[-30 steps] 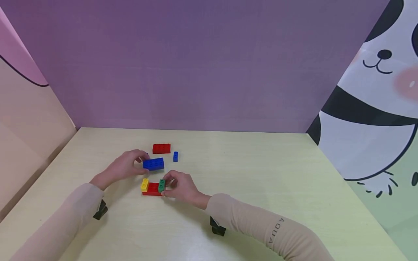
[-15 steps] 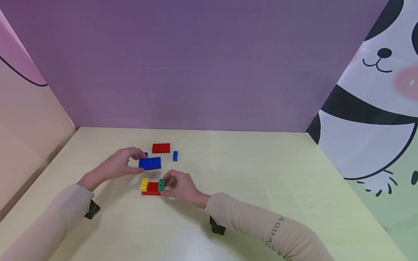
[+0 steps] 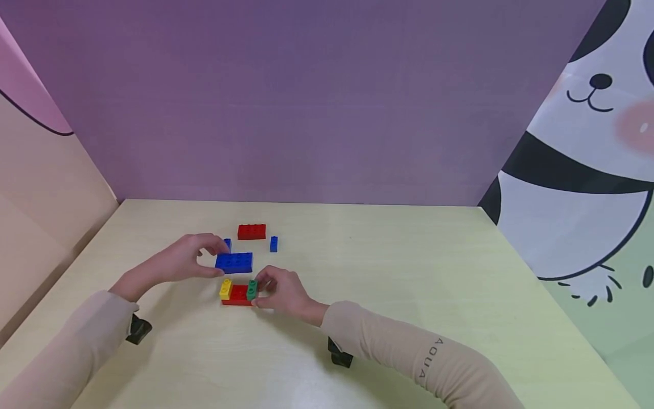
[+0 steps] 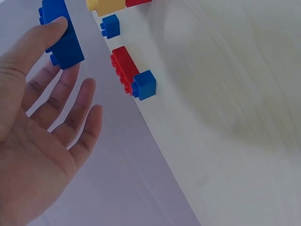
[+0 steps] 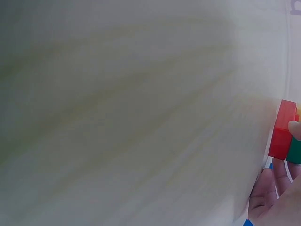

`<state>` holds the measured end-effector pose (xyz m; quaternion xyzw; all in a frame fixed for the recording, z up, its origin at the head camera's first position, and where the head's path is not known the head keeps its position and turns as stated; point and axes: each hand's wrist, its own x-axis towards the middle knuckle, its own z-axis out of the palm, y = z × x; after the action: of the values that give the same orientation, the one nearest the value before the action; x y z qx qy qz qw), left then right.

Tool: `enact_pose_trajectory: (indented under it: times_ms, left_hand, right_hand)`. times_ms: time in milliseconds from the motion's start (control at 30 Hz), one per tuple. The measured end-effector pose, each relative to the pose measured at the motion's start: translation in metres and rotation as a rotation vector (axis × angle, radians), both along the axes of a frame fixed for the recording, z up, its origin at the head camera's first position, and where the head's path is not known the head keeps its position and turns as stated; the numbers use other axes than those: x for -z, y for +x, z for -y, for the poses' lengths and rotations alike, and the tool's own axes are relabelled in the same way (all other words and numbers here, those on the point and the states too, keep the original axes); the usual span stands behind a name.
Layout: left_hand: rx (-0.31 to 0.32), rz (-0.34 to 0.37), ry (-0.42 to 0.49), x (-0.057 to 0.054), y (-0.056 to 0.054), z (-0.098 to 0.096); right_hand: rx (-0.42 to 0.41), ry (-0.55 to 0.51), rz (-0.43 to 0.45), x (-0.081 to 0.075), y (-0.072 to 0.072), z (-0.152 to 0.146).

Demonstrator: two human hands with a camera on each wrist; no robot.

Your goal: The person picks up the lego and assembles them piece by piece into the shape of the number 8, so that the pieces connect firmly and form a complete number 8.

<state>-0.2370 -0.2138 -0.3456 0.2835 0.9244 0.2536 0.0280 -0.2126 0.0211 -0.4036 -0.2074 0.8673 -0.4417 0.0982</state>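
Note:
My left hand point(image 3: 186, 261) pinches a large blue brick point(image 3: 235, 263) between thumb and fingers, held behind a red brick point(image 3: 238, 293). In the left wrist view the thumb lies across this blue brick point(image 4: 68, 40), and its studs face left. A small yellow brick point(image 3: 226, 289) sits on the left end of the red brick and a small green brick point(image 3: 252, 289) on its right end. My right hand point(image 3: 287, 292) grips the right end, at the green and red bricks. In the right wrist view its thumb presses beside the green brick point(image 5: 293, 151).
Farther back on the pale table point(image 3: 398, 295) lies another red brick point(image 3: 251, 232). A small blue brick point(image 3: 273, 244) is to its right. Another small blue brick point(image 3: 227, 244) shows partly behind the left fingers. A purple panel point(image 3: 317, 102) rises behind the table.
My left hand has moved left with the large blue brick, then slightly nearer. The small blue brick behind its fingers shows more. My right hand has stayed at the red and green bricks.

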Motion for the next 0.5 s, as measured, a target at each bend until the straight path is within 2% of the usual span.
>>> enact_pose_trajectory:
  times_ms: [300, 500]
  left_hand:
    - [0.042, 0.069, 0.027, -0.0012, 0.0056, -0.0024]
    - [0.065, 0.085, 0.031, 0.0028, 0.0063, -0.0028]
  right_hand:
    - [-0.002, 0.002, 0.006, 0.0000, -0.0006, 0.0007]
    - [-0.009, 0.002, 0.007, 0.0000, -0.0007, 0.0001]
